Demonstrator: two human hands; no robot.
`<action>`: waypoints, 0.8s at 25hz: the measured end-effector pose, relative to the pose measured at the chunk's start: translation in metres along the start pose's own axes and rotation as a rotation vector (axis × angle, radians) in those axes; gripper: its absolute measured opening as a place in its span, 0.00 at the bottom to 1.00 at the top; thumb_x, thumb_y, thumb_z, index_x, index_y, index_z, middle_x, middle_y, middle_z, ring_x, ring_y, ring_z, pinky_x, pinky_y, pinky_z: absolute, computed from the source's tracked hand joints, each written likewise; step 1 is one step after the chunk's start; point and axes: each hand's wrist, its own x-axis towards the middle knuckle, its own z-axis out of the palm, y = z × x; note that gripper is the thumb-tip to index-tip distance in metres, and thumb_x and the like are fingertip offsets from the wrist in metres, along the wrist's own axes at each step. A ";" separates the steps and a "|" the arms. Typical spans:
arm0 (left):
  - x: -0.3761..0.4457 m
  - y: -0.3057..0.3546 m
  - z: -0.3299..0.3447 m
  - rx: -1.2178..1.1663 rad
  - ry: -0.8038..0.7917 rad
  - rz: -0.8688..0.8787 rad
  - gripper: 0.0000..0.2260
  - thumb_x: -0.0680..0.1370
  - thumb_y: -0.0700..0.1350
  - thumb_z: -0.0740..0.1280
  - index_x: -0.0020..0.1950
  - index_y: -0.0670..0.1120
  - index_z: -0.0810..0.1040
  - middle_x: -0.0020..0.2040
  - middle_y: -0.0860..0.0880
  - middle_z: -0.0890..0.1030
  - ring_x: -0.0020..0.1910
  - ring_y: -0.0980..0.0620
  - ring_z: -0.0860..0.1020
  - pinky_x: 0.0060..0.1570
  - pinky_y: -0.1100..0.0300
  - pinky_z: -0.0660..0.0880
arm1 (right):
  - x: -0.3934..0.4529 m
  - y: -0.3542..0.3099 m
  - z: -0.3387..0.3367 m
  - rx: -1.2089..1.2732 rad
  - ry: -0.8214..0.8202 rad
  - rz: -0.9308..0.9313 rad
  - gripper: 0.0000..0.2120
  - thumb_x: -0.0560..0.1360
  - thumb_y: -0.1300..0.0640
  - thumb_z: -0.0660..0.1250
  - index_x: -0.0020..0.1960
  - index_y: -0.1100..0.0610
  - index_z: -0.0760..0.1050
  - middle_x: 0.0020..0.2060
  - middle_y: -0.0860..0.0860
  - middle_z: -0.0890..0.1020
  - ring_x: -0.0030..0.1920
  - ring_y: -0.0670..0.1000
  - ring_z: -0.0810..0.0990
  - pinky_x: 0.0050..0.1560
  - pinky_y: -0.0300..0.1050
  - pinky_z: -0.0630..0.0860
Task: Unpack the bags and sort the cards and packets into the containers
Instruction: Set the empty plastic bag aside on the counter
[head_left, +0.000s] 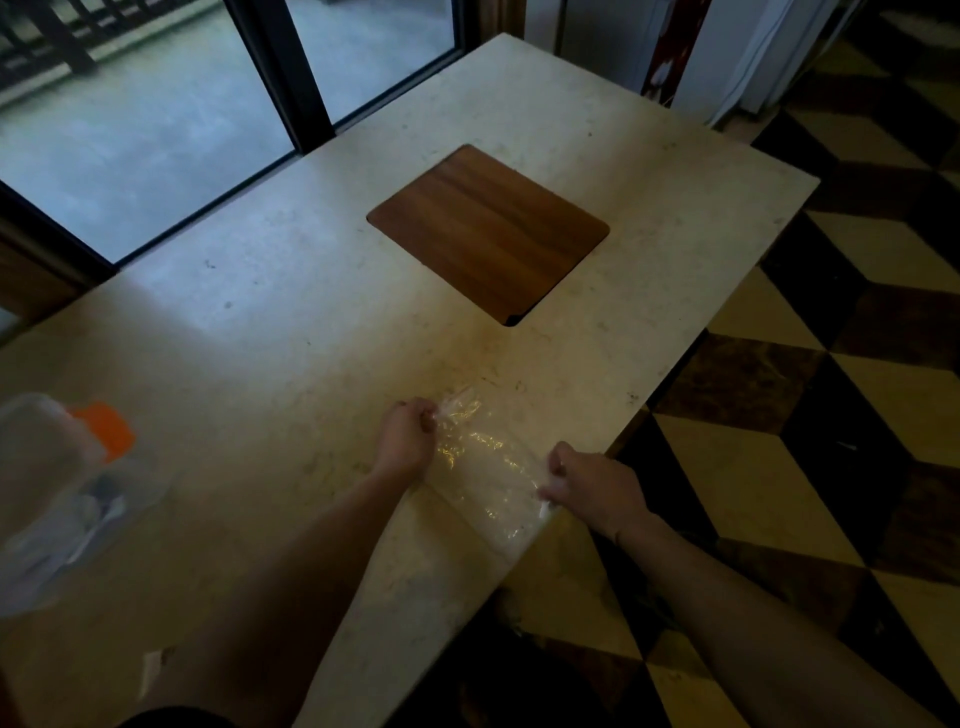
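A clear plastic bag (485, 467) lies flat near the right edge of the pale stone table (270, 322). My left hand (408, 439) pinches its far end, fingers curled on the plastic. My right hand (587, 486) pinches the near end, at the table's edge. I cannot tell whether anything is inside the bag. At the left edge of the view, blurred clear plastic containers (57, 488) stand on the table, one with an orange part (106, 428), and some pale items show through the plastic.
A square wooden panel (488, 234) is set into the tabletop beyond the bag. A small pale scrap (149, 673) lies near the table's front. Glass doors (145, 140) run along the far left. Checkered floor (831, 441) lies to the right of the table.
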 end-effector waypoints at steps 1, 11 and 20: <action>0.000 -0.001 0.001 0.007 -0.001 -0.009 0.12 0.77 0.36 0.62 0.57 0.44 0.80 0.54 0.43 0.79 0.51 0.43 0.79 0.46 0.60 0.70 | 0.000 0.000 0.000 -0.031 0.009 -0.022 0.14 0.72 0.40 0.66 0.47 0.47 0.65 0.41 0.46 0.78 0.39 0.49 0.77 0.38 0.50 0.76; -0.026 -0.002 -0.028 0.139 0.108 -0.006 0.21 0.78 0.52 0.66 0.70 0.52 0.69 0.69 0.45 0.70 0.67 0.44 0.69 0.64 0.46 0.71 | 0.006 -0.008 -0.021 -0.218 0.180 -0.101 0.27 0.74 0.32 0.58 0.65 0.48 0.69 0.62 0.50 0.75 0.61 0.53 0.72 0.56 0.50 0.73; -0.105 -0.079 -0.128 0.367 0.348 0.123 0.28 0.73 0.64 0.61 0.69 0.53 0.71 0.67 0.47 0.75 0.66 0.46 0.72 0.61 0.48 0.73 | 0.029 -0.137 -0.039 -0.362 0.247 -0.440 0.34 0.73 0.29 0.53 0.73 0.46 0.62 0.72 0.50 0.68 0.75 0.55 0.60 0.68 0.57 0.63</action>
